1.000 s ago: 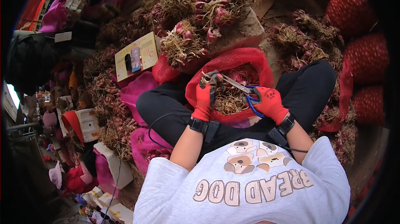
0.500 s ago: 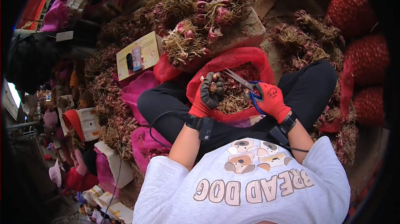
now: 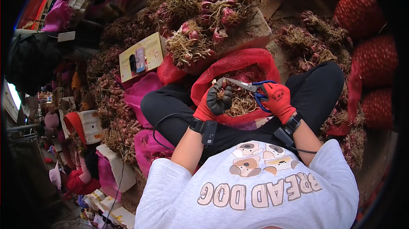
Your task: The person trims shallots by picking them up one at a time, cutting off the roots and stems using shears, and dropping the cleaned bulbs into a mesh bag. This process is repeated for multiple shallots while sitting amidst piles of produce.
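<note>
My left hand [image 3: 216, 100], in a red glove with a dark palm, curls around a small shallot [image 3: 220, 94] with dry roots and stalk. In my right hand [image 3: 276, 98], also in a red glove, are scissors [image 3: 245, 85] with blue handles. Their blades point left and reach the fingertips of my left hand, overlapping the top of the shallot's grip in this view. Beneath both hands lies an open red mesh bag [image 3: 213, 72] between my legs. Inside it are shallots and dry trimmings [image 3: 242, 104], partly hidden by my hands.
Bunches of shallots [image 3: 213, 11] rest on a block [image 3: 249, 33] ahead. A yellow box [image 3: 152, 52] carrying a phone [image 3: 140, 60] stands to its left. Full red mesh sacks [image 3: 375, 58] line the right side. A person in red [image 3: 81, 181] sits at far left.
The scissors have closed their blades and swung level, moving toward my left hand. My left hand has turned slightly and shifted a little to the right.
</note>
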A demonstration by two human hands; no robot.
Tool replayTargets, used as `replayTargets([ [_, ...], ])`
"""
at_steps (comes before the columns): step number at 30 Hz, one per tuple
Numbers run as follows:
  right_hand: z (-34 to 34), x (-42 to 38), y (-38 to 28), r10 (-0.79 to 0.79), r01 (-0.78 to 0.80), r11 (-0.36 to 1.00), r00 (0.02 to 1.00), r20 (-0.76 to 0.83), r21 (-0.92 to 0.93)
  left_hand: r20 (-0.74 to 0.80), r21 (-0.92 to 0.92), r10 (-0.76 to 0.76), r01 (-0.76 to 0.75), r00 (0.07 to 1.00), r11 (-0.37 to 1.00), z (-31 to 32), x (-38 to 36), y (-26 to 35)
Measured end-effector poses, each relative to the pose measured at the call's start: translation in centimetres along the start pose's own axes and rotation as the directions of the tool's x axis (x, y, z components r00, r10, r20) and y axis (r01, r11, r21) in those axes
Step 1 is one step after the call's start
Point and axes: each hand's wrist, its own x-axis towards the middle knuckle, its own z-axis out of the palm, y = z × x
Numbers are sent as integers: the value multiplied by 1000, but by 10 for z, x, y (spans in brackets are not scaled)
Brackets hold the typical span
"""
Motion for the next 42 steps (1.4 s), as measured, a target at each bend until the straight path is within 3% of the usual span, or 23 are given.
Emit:
replayTargets([
  [3, 11, 3, 4, 123, -119, 979, 992, -13, 167, -48, 164, 56, -48, 997, 985, 5, -2, -2],
  [6, 3, 6, -1, 233, -183, 876, 971, -59, 447, -10, 536, 292, -242, 956, 809, 42, -32, -9],
  [7, 16, 5, 9, 139, -55, 932, 967, -214, 359, -2, 612, 432, -341, 902, 713, 63, -52, -16],
  [8, 14, 6, 8, 140, -59, 933, 968, -207, 355, -92, 643, 486, -321, 869, 695, 74, -76, -13],
  [9, 8, 6, 4, 137, -62, 934, 972, -193, 352, 36, 819, 602, -368, 798, 440, 94, -112, -19],
  [10, 5, 5, 0, 130, -62, 934, 977, -171, 353, -25, 828, 719, -389, 694, 404, 80, -147, -12],
  [12, 14, 6, 6, 130, -100, 926, 990, -58, 365, -50, 952, 835, -227, 548, 206, 111, -216, -20],
  [13, 0, 7, -8, 142, -128, 924, 990, -11, 359, 18, 998, 874, -63, 485, 15, 100, -255, -22],
  [14, 13, 7, 2, 81, -64, 940, 996, -39, 334, -7, 997, 930, 76, 368, -23, 71, -297, -22],
  [15, 14, 7, -3, 67, -56, 940, 998, -19, 337, -31, 975, 969, 219, 245, -24, 42, -339, -22],
  [16, 11, 8, -6, 59, -54, 940, 998, -6, 337, -189, 952, 974, 268, 126, 150, 25, -365, -30],
  [19, 11, 10, -8, 53, -59, 941, 998, 29, 334, -393, 878, 918, 313, 44, 361, 11, -366, -68],
  [23, 9, 8, -7, 22, -3, 929, 999, -48, 369, -320, 697, 945, 660, -66, 282, 6, -348, -85],
  [26, 6, 6, -12, 39, -15, 913, 998, -51, 409, -265, 964, 949, 13, 170, 266, -15, -346, -58],
  [27, 2, 7, -17, 42, -20, 899, 998, -41, 438, -85, 991, 961, 123, 262, 54, 46, -302, -64],
  [30, -3, 7, -23, 30, -14, 822, 999, -19, 569, -10, 702, 859, -608, 513, 371, 93, -219, -59],
  [33, -8, 8, -29, 14, -59, 609, 998, 64, 791, 96, 678, 651, -528, 753, 511, 88, -149, -42],
  [34, 1, 9, -25, 20, -53, 519, 999, 50, 853, 77, 666, 663, -533, 745, 522, 69, -123, -38],
  [35, -3, 8, -22, 42, -254, 315, 966, 253, 915, 57, 654, 675, -538, 736, 532, 39, -95, -34],
  [38, 6, 9, -15, -59, -372, -123, 928, 368, 920, 272, 736, 550, -539, 789, 409, 30, -39, -33],
  [40, 11, 14, -27, 71, -267, 37, 962, 264, 963, -10, 769, 524, -329, 851, 549, 42, -14, -42],
  [41, 24, 19, -21, 109, -240, 114, 968, 228, 964, 124, 909, 547, -316, 828, 272, 37, -6, -46],
  [42, 22, 17, -20, 119, -237, 13, 965, 233, 972, 257, 957, 558, -287, 789, -34, 37, 1, -51],
])
